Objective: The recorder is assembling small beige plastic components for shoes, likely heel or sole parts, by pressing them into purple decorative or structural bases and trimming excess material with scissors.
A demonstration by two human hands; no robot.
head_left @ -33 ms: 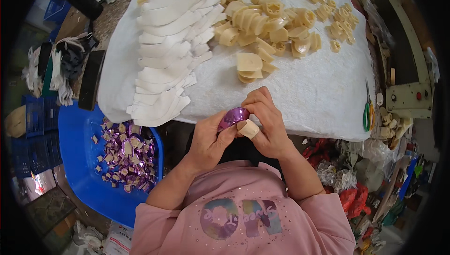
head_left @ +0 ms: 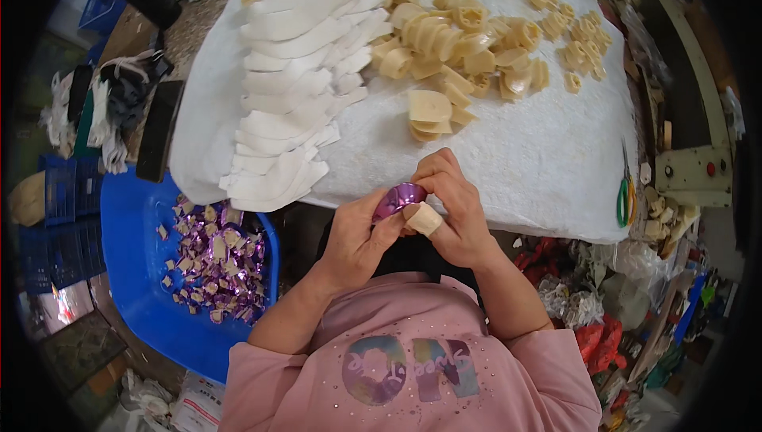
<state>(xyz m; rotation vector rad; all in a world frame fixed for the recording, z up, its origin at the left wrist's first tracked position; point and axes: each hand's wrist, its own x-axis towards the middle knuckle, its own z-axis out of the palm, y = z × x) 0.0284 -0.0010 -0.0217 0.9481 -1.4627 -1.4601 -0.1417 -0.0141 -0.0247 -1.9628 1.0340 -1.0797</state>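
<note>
My left hand (head_left: pixel 355 235) pinches a shiny purple, curved piece (head_left: pixel 398 200) between thumb and fingers, just off the table's near edge. On the other side, my right hand (head_left: pixel 454 211) is closed on the same piece, its fingertips at the right rim. At my right thumb is a cream-coloured band (head_left: pixel 424 219); I cannot tell whether it is wrapped round the thumb. The undersides of the purple piece are hidden by my fingers. Beyond my hands lies a small stack of beige curved pieces (head_left: pixel 429 108). Overlapping white curved strips (head_left: pixel 278 126) lie to the left of it.
A white cloth (head_left: pixel 540 162) covers the table, with more beige pieces (head_left: pixel 476 35) at the back. Left and below stands a blue basin (head_left: pixel 139 273) of purple-and-cream pieces (head_left: pixel 218 261). Scissors (head_left: pixel 625 200) lie at the right edge, a black phone (head_left: pixel 159 132) at the left.
The table and its things appear shifted slightly to the right in the picture. My hands keep nearly the same grip on the purple piece.
</note>
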